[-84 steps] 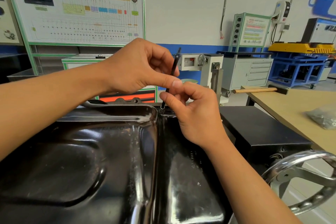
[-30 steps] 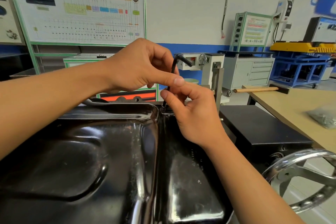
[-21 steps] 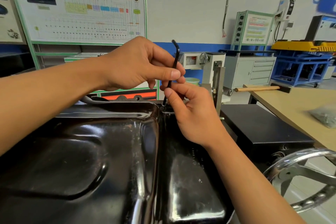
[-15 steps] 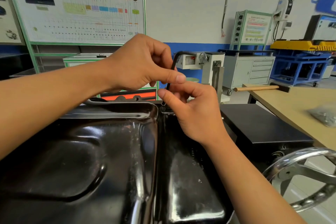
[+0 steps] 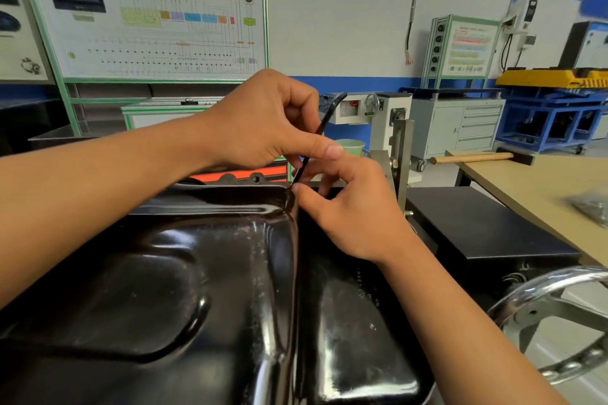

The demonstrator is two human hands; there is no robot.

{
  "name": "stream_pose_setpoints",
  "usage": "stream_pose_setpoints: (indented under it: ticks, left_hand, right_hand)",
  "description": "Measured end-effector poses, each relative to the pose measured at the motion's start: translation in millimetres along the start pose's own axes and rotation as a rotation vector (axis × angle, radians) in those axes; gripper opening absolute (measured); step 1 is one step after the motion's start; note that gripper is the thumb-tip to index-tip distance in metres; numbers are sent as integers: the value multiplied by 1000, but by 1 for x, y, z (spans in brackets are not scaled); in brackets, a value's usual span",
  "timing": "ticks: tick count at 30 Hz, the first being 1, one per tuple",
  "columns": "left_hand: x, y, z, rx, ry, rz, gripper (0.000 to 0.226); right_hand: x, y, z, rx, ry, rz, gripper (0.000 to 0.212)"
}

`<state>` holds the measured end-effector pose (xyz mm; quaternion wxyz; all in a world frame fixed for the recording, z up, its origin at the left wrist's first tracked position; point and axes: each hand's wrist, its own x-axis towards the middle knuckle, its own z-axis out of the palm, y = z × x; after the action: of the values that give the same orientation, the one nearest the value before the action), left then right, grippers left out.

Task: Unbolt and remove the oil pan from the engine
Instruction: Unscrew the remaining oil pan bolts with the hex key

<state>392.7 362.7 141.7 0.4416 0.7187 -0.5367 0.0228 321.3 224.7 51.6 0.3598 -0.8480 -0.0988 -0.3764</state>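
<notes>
Bare left grip (image 5: 263, 123), right grip (image 5: 357, 217).

The lower tip of the hex key (image 5: 325, 118) is hidden from me behind the fingertips (image 5: 298, 189) of the right hand (image 5: 355, 217) at the corner of the oil pan (image 5: 164, 289), so I cannot tell what it seats in, or whether that hand pinches the key or only lies against it. The left hand (image 5: 263, 122) covers the mid-shaft where it pinches. The pan runs off the bottom and left edges, the handwheel (image 5: 559, 293) off the right, and the wall board (image 5: 158, 26) print is too small to read.
</notes>
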Motion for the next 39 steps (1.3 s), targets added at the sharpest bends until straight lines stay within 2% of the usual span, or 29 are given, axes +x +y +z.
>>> stream_pose_setpoints:
  ticks: [3, 8, 16, 21, 25, 29, 32, 34, 36, 39]
  left_hand:
    - [0, 0, 0, 22, 15, -1, 33]
    - [1, 1, 2, 19, 6, -15, 31]
    - [-4, 9, -3, -3, 55, -33, 32]
    - [-5, 20, 12, -2, -44, -124, 27]
    - [7, 49, 53, -213, -42, -95, 31]
    - [21, 89, 127, -468, -41, -87, 42]
    - [31, 115, 184, -668, -65, -120, 35]
    - [34, 132, 222, -749, -140, -144, 26]
    - [36, 146, 255, -749, -231, -175, 22]
    - [39, 162, 295, -665, -333, -200, 26]
  right_hand:
    - [0, 1, -1, -69, -135, -18, 15]
    - [2, 1, -6, -57, -240, -20, 23]
    - [6, -4, -23, 141, -299, 60, 22]
    - [-11, -20, -54, -10, -394, 93, 26]
    - [-45, -28, -115, -81, -286, 120, 22]
    - [-92, -38, -192, 23, -144, 236, 23]
    - [-132, -41, -247, 83, -6, 364, 19]
    - [-158, -41, -281, 75, 86, 434, 19]
    - [-183, -36, -313, -31, 164, 495, 20]
    - [-222, -16, -356, -322, 243, 598, 19]
